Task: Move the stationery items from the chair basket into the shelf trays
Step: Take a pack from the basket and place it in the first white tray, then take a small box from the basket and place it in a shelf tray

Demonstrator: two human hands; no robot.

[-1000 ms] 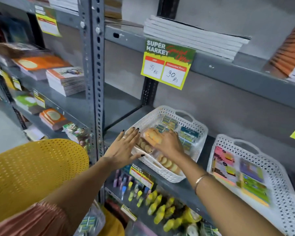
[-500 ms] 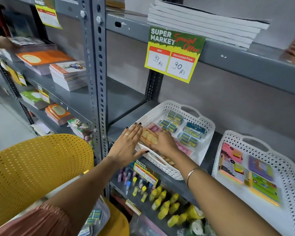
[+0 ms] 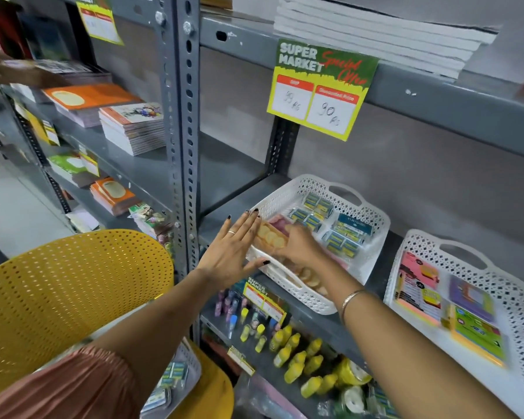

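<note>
A white perforated tray [image 3: 372, 219] sits on the grey shelf and holds green-and-blue eraser packs [image 3: 339, 237] at its back. My right hand [image 3: 300, 246] presses down on a clear pack of round yellow pieces [image 3: 271, 235] at the tray's near-left end. My left hand [image 3: 233, 249] lies flat, fingers spread, against the tray's left rim, with the thumb on the near rim. The white basket [image 3: 191, 361] on the yellow chair shows below my left arm, with small packs [image 3: 173, 373] in it.
A second white tray [image 3: 521, 300] with coloured sticky-note packs stands to the right. A price tag [image 3: 321, 86] hangs above. Yellow bottles [image 3: 297, 358] fill the shelf below. Notebook stacks [image 3: 133, 125] lie left of the steel upright [image 3: 182, 131]. Another person's arm [image 3: 18, 74] reaches in at far left.
My right hand has lowered the yellow pack deeper into the tray's left end. My left hand has opened flatter against the rim. The camera has moved closer.
</note>
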